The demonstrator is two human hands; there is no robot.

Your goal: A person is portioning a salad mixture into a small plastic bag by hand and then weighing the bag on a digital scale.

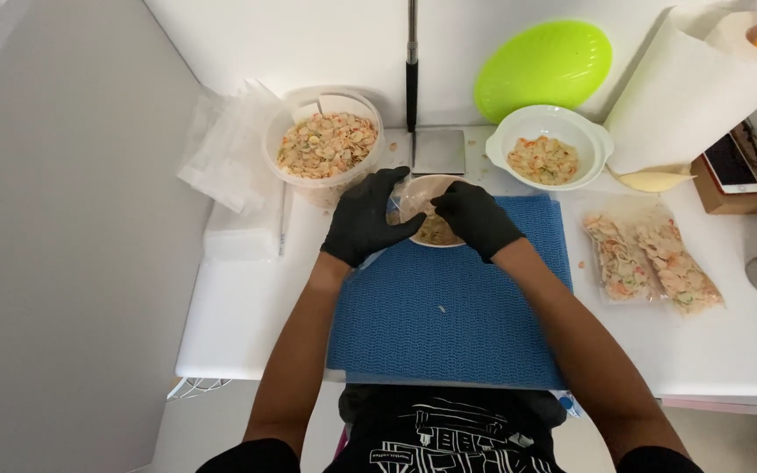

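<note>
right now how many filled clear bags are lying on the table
2, side by side right of the blue mat: one filled bag nearer it, the other filled bag beyond. More may be hidden.

left hand [364,216]: black glove | right hand [477,216]: black glove | forearms bare | black printed shirt

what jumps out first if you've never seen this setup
Two black-gloved hands, left hand and right hand, meet over a small bowl and a clear bag at the far edge of a blue mat. Behind sit a clear tub of mixed flakes, a white bowl and a lime-green lid. Two filled bags lie right.
</note>
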